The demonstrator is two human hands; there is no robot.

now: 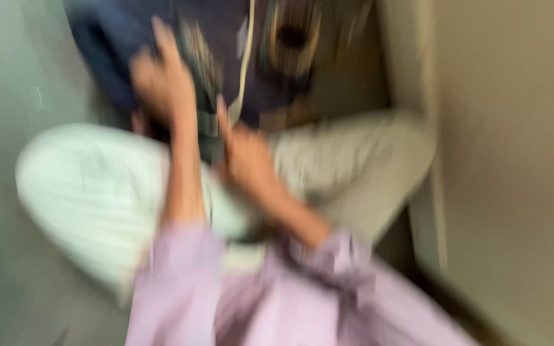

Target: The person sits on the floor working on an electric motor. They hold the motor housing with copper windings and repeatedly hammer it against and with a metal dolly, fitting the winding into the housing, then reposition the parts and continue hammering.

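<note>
Roughly, by size, with the whole view heavily blurred:

- Wall (pixel 514 128): pale beige, fills the right side; a lighter upright edge runs down it beside the legs.
- Floor (pixel 8 96): grey-green, down the left side.
- Trousers (pixel 91 186): pale, whitish; two bent knees, one at left centre, the other at right centre, meeting under the hands.
- Shirt (pixel 277 307): lilac, long sleeves, across the lower middle; both cuffs end at the forearms.
- Dark blue cloth (pixel 104 45): bunched at the top, left of centre, just above the knees and behind the left hand. What kind of thing it is cannot be told.
- Round brown object (pixel 293 35): top centre, with a dark middle; lies to the right of the blue cloth, well apart from both hands.
- White cord (pixel 246 57): thin, runs down from the top edge between the blue cloth and the round object.
- Left hand (pixel 161 80): raised against the blue cloth, touching it; fingers look curled, though whether they grip the cloth cannot be told.
- Right hand (pixel 246 157): lower, just beside the left forearm, over the knees; fingers mostly folded, one finger pointing up; nothing seen held.
</note>
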